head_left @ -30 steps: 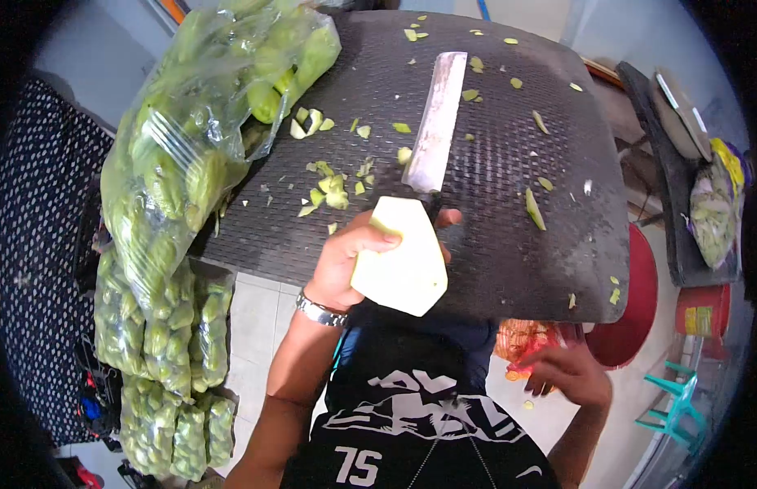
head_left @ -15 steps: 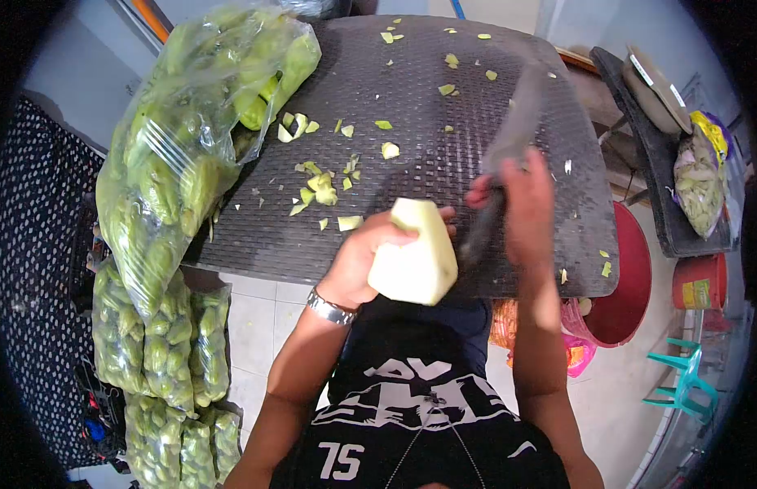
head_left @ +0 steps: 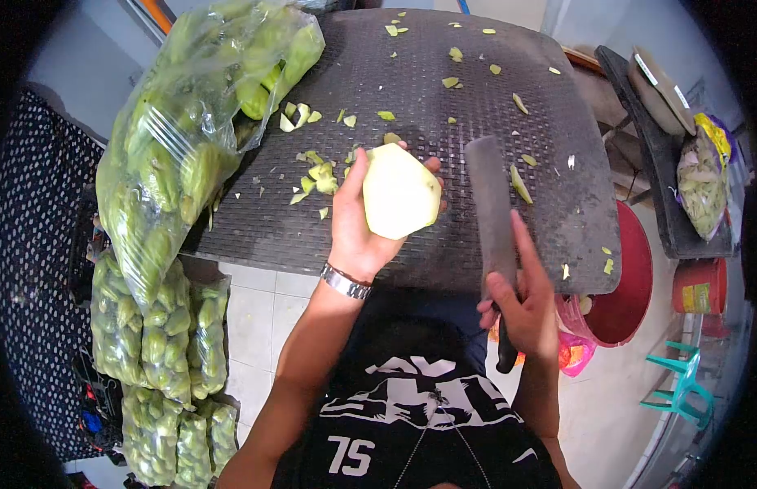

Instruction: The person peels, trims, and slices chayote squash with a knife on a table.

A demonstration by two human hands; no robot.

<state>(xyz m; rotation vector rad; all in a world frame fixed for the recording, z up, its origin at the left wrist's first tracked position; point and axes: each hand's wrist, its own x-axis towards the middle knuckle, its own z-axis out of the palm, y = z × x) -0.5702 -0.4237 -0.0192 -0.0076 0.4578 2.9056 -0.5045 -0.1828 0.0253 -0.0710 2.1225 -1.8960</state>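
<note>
My left hand (head_left: 362, 212) cups a peeled, pale green chayote (head_left: 401, 191) from below, its faceted flesh facing up. A metal-band watch sits on that wrist. In my right hand (head_left: 521, 301) is a large knife (head_left: 492, 208) with a broad, dull grey blade and a black handle. The blade points away from me, apart from the chayote, and my index finger is stretched along its side. Green peel scraps (head_left: 320, 175) lie on the dark woven-pattern table (head_left: 427, 90) beneath both hands.
A big clear bag of green chayotes (head_left: 170, 163) rests on the table's left side. Several more filled bags (head_left: 162, 326) are stacked below it. To the right are a red tub (head_left: 631, 277), a side table (head_left: 651, 187), an orange-red bucket (head_left: 699, 285) and a turquoise stool (head_left: 680, 379).
The chayote has moved up and away from me, turned in my left hand. The knife and right hand have come back toward me. Fresh peel strips now lie on the table's right side.
</note>
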